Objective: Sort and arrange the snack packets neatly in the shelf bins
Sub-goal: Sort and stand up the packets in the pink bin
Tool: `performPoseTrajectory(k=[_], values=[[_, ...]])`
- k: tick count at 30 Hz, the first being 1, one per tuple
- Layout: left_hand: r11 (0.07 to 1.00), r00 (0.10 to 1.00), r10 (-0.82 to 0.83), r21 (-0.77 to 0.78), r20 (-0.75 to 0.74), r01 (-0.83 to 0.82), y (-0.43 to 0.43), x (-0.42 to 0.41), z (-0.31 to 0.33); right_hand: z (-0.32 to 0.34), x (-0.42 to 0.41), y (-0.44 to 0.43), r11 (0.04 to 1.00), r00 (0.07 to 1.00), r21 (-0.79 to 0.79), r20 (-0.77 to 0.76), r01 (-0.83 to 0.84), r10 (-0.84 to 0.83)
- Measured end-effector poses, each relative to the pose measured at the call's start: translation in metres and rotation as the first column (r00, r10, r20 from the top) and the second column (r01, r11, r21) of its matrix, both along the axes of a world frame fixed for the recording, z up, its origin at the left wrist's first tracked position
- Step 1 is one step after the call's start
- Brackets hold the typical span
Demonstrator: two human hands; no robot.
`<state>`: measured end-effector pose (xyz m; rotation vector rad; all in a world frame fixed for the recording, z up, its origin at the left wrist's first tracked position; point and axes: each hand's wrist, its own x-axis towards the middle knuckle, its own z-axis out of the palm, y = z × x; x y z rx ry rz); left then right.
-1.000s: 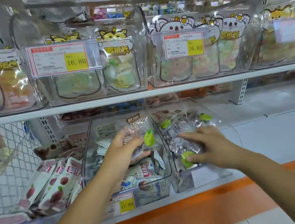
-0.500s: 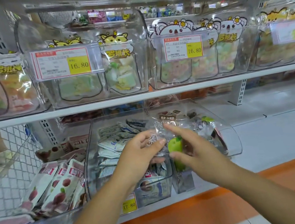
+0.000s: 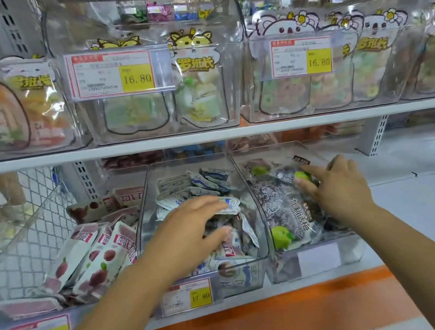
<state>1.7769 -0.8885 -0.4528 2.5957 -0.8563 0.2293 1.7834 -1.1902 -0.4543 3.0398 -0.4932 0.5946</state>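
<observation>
On the lower shelf stand three clear bins. The right bin [image 3: 356,252] holds clear plum packets [image 3: 292,210] printed with green plums. My right hand [image 3: 341,191] lies on top of them near the back, its fingers stretched and the index finger pointing left. The middle bin [image 3: 145,208] is heaped with small white-and-blue packets [image 3: 186,184]. My left hand [image 3: 188,230] hovers over that heap with fingers extended, its tips at one white packet; I see nothing gripped in it.
A left bin [image 3: 40,212] holds red-date packets [image 3: 93,255] beside a wire mesh panel [image 3: 29,240]. The upper shelf [image 3: 207,136] carries clear bins of cartoon candy bags with 16.80 price tags. Bare white shelf [image 3: 418,196] stretches to the right.
The plum packet that both hands held over the bins now lies in the right bin. My left hand has let go and moved over the middle bin; my right hand went right onto the plum packets.
</observation>
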Motion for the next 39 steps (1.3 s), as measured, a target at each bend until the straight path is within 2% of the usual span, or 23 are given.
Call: performPoseTrajectory(k=[4,5,6,7,8,9,10,12,13,15,17,19,23,27,30,32,35,39], values=[[0.995,0.991,0.101,-0.021,0.083,-0.099,0.037,0.005,0.007,0.012,0.006,-0.002,0.989,0.995,0.146,-0.102,0.028,-0.013],[0.993,0.989,0.116,-0.021,0.095,-0.115,0.047,0.006,0.006,0.016,0.005,0.002,0.993,0.999,0.118,-0.037,0.01,-0.006],[0.992,0.986,0.128,-0.02,0.103,-0.127,0.056,0.006,0.005,0.019,0.003,0.009,0.997,0.995,0.062,0.09,-0.054,0.048],[0.99,0.985,0.138,-0.018,0.105,-0.137,0.066,0.007,0.003,0.024,-0.001,0.022,0.987,0.962,0.001,0.225,-0.159,0.155],[0.989,0.984,0.145,-0.015,0.106,-0.144,0.074,0.007,0.001,0.027,-0.006,0.04,0.952,0.895,-0.045,0.331,-0.302,0.3],[0.989,0.983,0.148,-0.014,0.105,-0.147,0.081,0.006,0.0,0.031,-0.012,0.06,0.886,0.819,-0.059,0.358,-0.459,0.448],[0.989,0.983,0.15,-0.018,0.103,-0.149,0.087,0.005,-0.002,0.032,-0.014,0.08,0.788,0.74,-0.056,0.308,-0.614,0.598],[0.987,0.984,0.16,-0.03,0.075,-0.159,0.097,0.003,-0.005,0.032,-0.01,0.114,0.618,0.619,0.026,0.025,-0.786,0.785],[0.987,0.986,0.161,-0.031,0.051,-0.159,0.1,0.002,-0.006,0.029,-0.002,0.126,0.605,0.592,0.045,-0.156,-0.795,0.79],[0.987,0.988,0.157,-0.025,-0.015,-0.157,0.105,0.001,-0.011,0.028,0.021,0.14,0.652,0.607,-0.069,-0.447,-0.755,0.656],[0.989,0.988,0.148,-0.011,-0.049,-0.149,0.108,-0.001,-0.016,0.027,0.045,0.146,0.693,0.616,-0.11,-0.571,-0.712,0.542],[0.99,0.988,0.141,-0.011,-0.063,-0.142,0.109,-0.002,-0.02,0.027,0.064,0.148,0.723,0.614,-0.06,-0.58,-0.688,0.536],[0.993,0.992,0.116,-0.026,-0.045,-0.117,0.112,-0.001,-0.025,0.029,0.083,0.154,0.77,0.669,0.054,-0.46,-0.636,0.585],[0.994,0.994,0.11,-0.015,0.005,-0.11,0.115,0.003,-0.03,0.035,0.076,0.149,0.766,0.623,0.184,-0.48,-0.616,0.617],[0.993,0.993,0.118,0.011,0.028,-0.118,0.116,0.005,-0.031,0.051,0.062,0.142,0.724,0.621,0.124,-0.43,-0.678,0.655],[0.993,0.992,0.12,0.012,0.031,-0.121,0.116,0.005,-0.031,0.057,0.05,0.142,0.714,0.577,0.112,-0.509,-0.691,0.639],[0.993,0.992,0.12,0.007,0.037,-0.12,0.115,0.004,-0.03,0.05,0.042,0.145,0.772,0.478,0.028,-0.771,-0.635,0.42],[0.991,0.99,0.135,0.009,0.035,-0.135,0.115,0.003,-0.03,0.044,0.053,0.153,0.804,0.4,-0.023,-0.876,-0.594,0.27]])
